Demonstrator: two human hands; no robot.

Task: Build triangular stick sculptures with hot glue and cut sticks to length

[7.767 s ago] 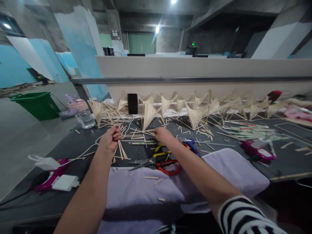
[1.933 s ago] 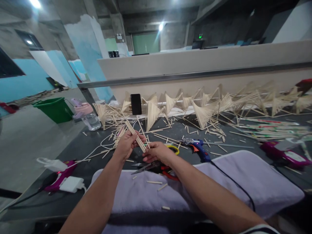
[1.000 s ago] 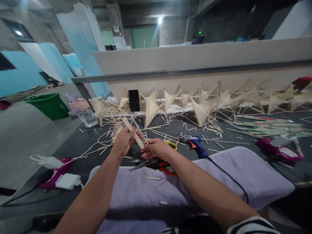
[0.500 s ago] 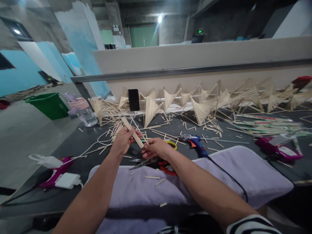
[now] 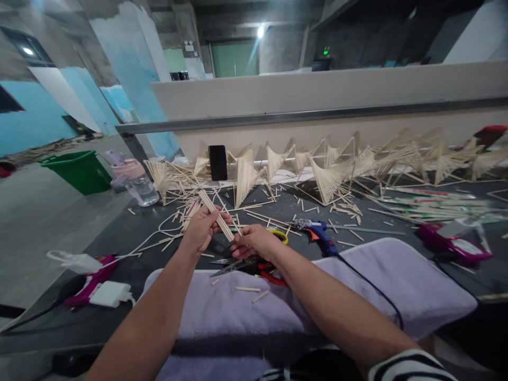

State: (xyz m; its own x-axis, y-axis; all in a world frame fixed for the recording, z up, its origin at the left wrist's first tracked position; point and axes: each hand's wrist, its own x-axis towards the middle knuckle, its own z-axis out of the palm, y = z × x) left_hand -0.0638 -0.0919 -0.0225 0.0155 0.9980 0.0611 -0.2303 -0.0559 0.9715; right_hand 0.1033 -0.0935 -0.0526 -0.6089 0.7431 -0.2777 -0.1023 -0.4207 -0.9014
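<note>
A bundle of thin wooden sticks (image 5: 216,216) slants between my hands over the dark table. My left hand (image 5: 201,228) is closed around it, thumb on top. At its lower end, my right hand (image 5: 252,242) pinches a single stick beside the bundle. Under and beside my right hand lie scissors (image 5: 234,266) with red handles, their blades pointing left. A yellow scissor handle (image 5: 282,236) shows behind my right wrist. Further right rests a blue glue gun (image 5: 323,238). Fan-shaped stick structures (image 5: 246,177) stand along the back.
A lilac cloth (image 5: 238,312) covers the front edge, with loose stick pieces on it. A phone (image 5: 218,163) stands upright at the back. At the left are a water bottle (image 5: 141,188), a green bin (image 5: 81,172) and a purple power strip (image 5: 93,280); another power strip (image 5: 456,244) lies right.
A short stick piece near the cloth's front edge is gone from its spot. Both hands and the bundle have hardly moved.
</note>
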